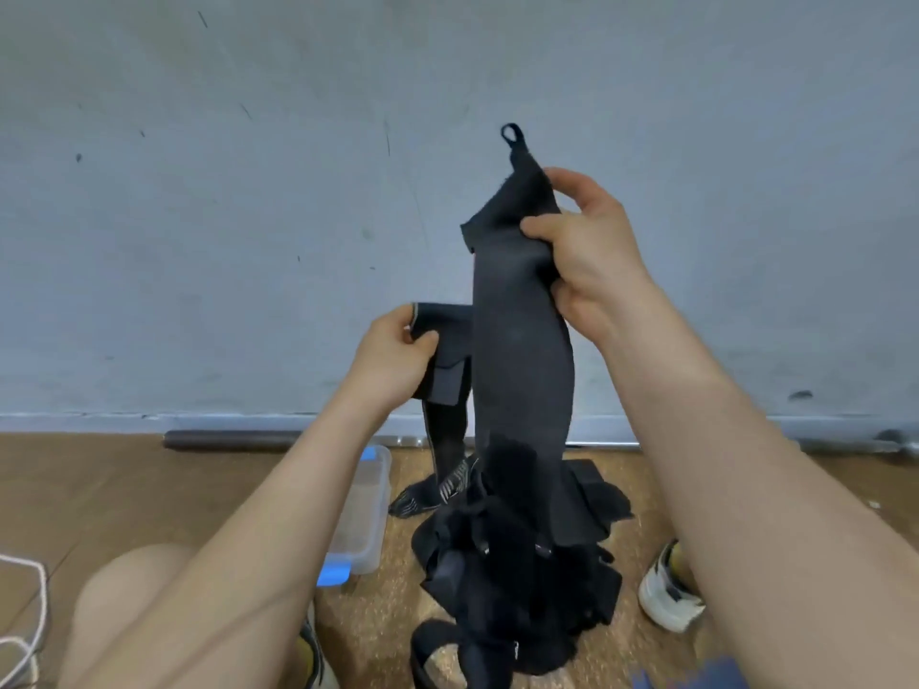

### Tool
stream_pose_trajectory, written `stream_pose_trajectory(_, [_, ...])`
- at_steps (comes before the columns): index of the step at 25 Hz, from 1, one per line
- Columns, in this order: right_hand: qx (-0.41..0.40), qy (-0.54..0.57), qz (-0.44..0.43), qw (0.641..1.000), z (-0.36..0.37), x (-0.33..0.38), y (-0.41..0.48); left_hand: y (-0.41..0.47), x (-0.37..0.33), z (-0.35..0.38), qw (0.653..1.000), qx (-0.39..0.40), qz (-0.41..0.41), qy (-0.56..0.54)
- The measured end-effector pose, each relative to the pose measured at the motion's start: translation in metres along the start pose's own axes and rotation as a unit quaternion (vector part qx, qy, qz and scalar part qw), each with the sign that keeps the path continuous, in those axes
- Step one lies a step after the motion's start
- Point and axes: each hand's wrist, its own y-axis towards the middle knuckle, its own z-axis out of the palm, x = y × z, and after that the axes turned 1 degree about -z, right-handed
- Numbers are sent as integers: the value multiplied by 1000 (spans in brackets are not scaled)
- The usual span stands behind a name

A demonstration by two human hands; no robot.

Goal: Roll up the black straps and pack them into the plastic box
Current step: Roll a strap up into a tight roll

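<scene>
A wide black strap hangs upright in front of the wall, a small loop at its top end. My right hand pinches its upper end, thumb in front and fingers behind. My left hand grips a narrower folded part of the strap at its left side. Its lower end runs down into a pile of black straps on the floor. The clear plastic box with blue clips lies on the floor to the left of the pile, partly hidden by my left forearm.
A grey wall stands close ahead, with a dark metal bar along its base. A white shoe sits right of the pile. White cord lies at the far left. My knee fills the lower left.
</scene>
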Motion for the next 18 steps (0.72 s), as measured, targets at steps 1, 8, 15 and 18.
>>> stream_pose_trajectory(1, [9,-39,-20,999,0,14,-2,-7,-8,-5,1000,-17,-10,-4])
stream_pose_trajectory(8, [2,-229,-84,970,-19,7,-20,-29,-72,-43,982,-23,109,-153])
stream_pose_trajectory(15, [-102,-270,-35,957,-38,-68,-1,-5,-47,-34,976,-9,110,-188])
stream_pose_trajectory(18, [24,-394,61,917,-60,-97,12,18,-24,-16,971,-21,35,-237])
